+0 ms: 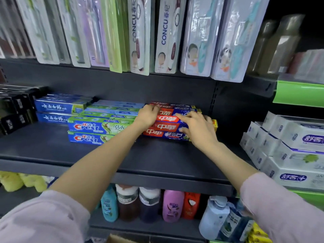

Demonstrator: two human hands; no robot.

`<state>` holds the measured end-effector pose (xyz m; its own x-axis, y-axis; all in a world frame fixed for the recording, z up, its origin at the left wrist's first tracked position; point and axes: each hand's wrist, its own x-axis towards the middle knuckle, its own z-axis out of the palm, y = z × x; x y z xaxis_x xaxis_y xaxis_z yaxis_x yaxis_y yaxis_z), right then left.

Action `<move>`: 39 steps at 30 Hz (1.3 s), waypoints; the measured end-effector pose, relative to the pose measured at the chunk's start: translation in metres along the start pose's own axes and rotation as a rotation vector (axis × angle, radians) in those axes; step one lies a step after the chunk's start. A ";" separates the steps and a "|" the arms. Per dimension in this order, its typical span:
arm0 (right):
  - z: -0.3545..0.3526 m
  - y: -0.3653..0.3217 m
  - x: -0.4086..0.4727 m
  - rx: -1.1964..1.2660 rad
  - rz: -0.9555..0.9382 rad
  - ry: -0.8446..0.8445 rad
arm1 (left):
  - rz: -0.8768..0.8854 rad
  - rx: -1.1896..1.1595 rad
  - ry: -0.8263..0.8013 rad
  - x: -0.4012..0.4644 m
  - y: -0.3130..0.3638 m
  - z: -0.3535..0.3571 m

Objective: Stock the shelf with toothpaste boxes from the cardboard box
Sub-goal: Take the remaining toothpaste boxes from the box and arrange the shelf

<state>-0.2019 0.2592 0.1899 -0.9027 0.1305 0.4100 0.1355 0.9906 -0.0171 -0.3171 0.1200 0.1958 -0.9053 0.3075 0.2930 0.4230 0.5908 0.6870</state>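
Head view, writing: red-and-blue cardboard toothpaste boxes (168, 126) carry white Chinese characters "中华"; green-and-blue toothpaste boxes (91, 128) beside them read "Crest"; dark blue toothpaste boxes (54, 107) further left bear white Chinese script; hanging toothbrush blister packs (166, 35) above read "CONCU"; white-and-purple stacked cartons (296, 165) at right show Chinese lettering and a plus sign, partly blurred.
Head view, task boxes: long, flat, red on the left half and blue on the right half, yellow end flap visible at the right end; stacked in several layers, stepped back toward the rear wall.
Head view, location: the stack sits on the dark grey metal shelf (122, 160), middle tier, toward the back, just right of the Crest stack and touching it.
Head view, left hand (147, 115): arm reaching forward, pink sleeve pushed up; palm down on the left end of the upper boxes, fingers curled over the top edge.
Head view, right hand (198, 127): palm down across the blue half of the stack, fingers spread and fairly straight, pressing on the box faces; thumb low against the front box.
Head view, lower tier: plastic bottles (150, 204) in teal, brown, purple and orange stand in a row.
Head view, bottom edge: brown cardboard box corner (117, 239), barely in frame.
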 end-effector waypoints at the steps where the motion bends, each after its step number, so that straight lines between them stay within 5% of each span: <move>1: 0.002 -0.004 0.011 -0.009 -0.014 0.015 | 0.008 0.019 0.021 0.000 0.001 -0.003; 5: 0.014 -0.012 0.047 -0.003 -0.074 0.073 | 0.092 0.216 -0.010 0.000 -0.001 -0.010; 13: 0.039 -0.012 0.056 0.156 -0.035 -0.103 | 0.201 0.738 0.069 0.002 0.000 -0.003; 27: 0.008 -0.020 -0.046 0.454 0.012 -0.001 | 0.209 0.374 0.141 -0.110 0.001 0.002; 33: 0.014 -0.045 -0.134 0.423 0.028 -0.119 | 0.100 0.225 -0.015 -0.197 -0.022 0.008; 37: 0.025 -0.064 -0.195 0.378 0.055 0.012 | 0.115 0.258 -0.109 -0.255 -0.053 0.023; 39: 0.038 -0.070 -0.219 0.366 0.088 -0.051 | 0.075 0.253 -0.220 -0.278 -0.072 0.032</move>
<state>-0.0287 0.1626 0.0669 -0.9147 0.2086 0.3462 0.0671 0.9230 -0.3788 -0.0952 0.0159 0.0432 -0.8528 0.4948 0.1669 0.5095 0.7182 0.4739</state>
